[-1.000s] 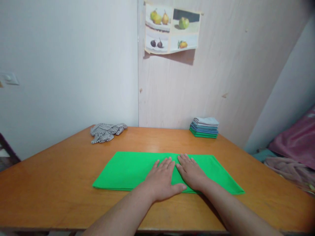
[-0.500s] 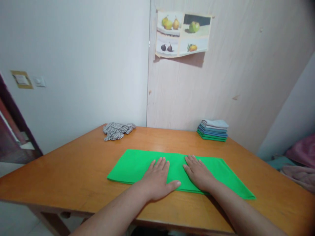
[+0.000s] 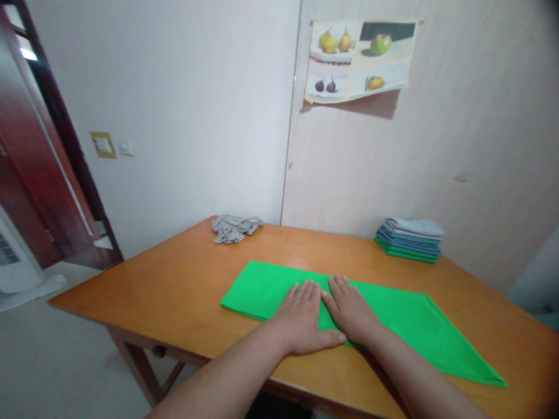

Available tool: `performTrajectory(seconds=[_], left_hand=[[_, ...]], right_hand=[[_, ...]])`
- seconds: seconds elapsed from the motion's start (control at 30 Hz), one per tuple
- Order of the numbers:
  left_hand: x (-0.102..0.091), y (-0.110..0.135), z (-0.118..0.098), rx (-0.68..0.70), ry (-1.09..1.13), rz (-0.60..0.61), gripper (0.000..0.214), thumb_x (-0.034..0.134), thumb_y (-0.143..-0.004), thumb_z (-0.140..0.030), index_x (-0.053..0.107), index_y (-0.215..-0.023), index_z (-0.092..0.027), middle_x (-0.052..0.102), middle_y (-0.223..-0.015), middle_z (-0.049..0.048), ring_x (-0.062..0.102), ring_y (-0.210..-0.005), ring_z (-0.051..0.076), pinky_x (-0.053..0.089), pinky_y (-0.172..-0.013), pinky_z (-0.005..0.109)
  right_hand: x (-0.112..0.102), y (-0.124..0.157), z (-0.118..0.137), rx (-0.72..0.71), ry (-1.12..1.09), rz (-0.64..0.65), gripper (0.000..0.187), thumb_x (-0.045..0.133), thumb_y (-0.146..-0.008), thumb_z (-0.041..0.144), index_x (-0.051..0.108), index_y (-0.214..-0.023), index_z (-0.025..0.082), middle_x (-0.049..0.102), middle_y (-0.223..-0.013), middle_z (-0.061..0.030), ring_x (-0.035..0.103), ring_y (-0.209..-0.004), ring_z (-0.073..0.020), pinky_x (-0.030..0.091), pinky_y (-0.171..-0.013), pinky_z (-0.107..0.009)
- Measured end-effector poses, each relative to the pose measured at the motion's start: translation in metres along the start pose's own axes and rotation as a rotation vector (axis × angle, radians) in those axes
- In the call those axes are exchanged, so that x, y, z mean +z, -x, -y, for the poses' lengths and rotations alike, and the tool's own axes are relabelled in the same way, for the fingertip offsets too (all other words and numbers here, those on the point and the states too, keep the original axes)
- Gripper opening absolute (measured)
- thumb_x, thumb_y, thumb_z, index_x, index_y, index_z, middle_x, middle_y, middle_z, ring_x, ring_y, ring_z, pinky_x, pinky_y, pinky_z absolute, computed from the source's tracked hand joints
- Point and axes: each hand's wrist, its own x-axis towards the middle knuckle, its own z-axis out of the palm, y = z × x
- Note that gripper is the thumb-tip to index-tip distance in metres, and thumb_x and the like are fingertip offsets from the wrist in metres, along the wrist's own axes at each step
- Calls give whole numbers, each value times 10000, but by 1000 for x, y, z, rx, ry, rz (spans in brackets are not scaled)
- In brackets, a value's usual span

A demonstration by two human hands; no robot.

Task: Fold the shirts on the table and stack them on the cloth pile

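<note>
A bright green cloth (image 3: 406,323), folded into a long flat strip, lies across the near part of the wooden table (image 3: 174,291). My left hand (image 3: 305,319) rests palm down on its middle, fingers stretched out flat. My right hand (image 3: 349,308) lies flat right beside it, fingers out too, the two hands nearly touching. Neither hand holds anything.
A crumpled grey striped cloth (image 3: 234,227) sits at the table's far left corner. A stack of folded blue and green cloths (image 3: 410,240) stands at the far right by the wall. A fruit poster (image 3: 360,58) hangs above. A doorway (image 3: 48,163) opens on the left.
The view has swung left, showing the doorway and floor. My hands spread apart slightly, then came back together on the green cloth's middle.
</note>
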Motion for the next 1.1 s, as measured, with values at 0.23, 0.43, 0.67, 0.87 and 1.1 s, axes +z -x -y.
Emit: performTrajectory(seconds=[0.23,0.43,0.67,0.87,1.1], left_hand=[[-16,1,3,-60,193,4,1098,265,-835,-853,71,-1585,-75,96,-1642,153,85,-1516,306,171,-1229,442],[-37,9,32,-156,20,-116,898,120,-954,-711,209,-1561,-55,149,-1634,164,88,-1519,278,118,-1232,429],[-39,29,73,-287,-122,-20,940,161,-926,-756,266,-1549,-59,144,-1625,178,62,-1517,320,100,-1214,502],[-44,23,74,-287,-131,-13,944,221,-912,-766,323,-1527,-58,227,-1603,203,156,-1502,346,164,-1195,521],[-42,21,93,-357,-164,-108,935,208,-907,-775,309,-1540,-94,209,-1613,196,172,-1499,348,142,-1195,529]], right_hand=[[8,2,-4,-7,86,-3,773,228,-984,581,321,-1535,47,219,-1620,-181,162,-1502,-314,203,-1196,-478],[9,3,-1,25,61,-18,795,211,-980,604,304,-1542,50,219,-1622,-166,176,-1501,-308,201,-1200,-481],[6,3,1,32,47,-8,796,216,-977,607,311,-1540,52,235,-1620,-157,175,-1501,-305,183,-1207,-471],[5,3,2,37,47,-8,791,219,-977,606,299,-1545,61,220,-1623,-148,170,-1502,-304,197,-1202,-482],[11,2,-2,24,47,-26,800,222,-971,613,313,-1541,60,225,-1622,-158,183,-1499,-309,188,-1203,-487]])
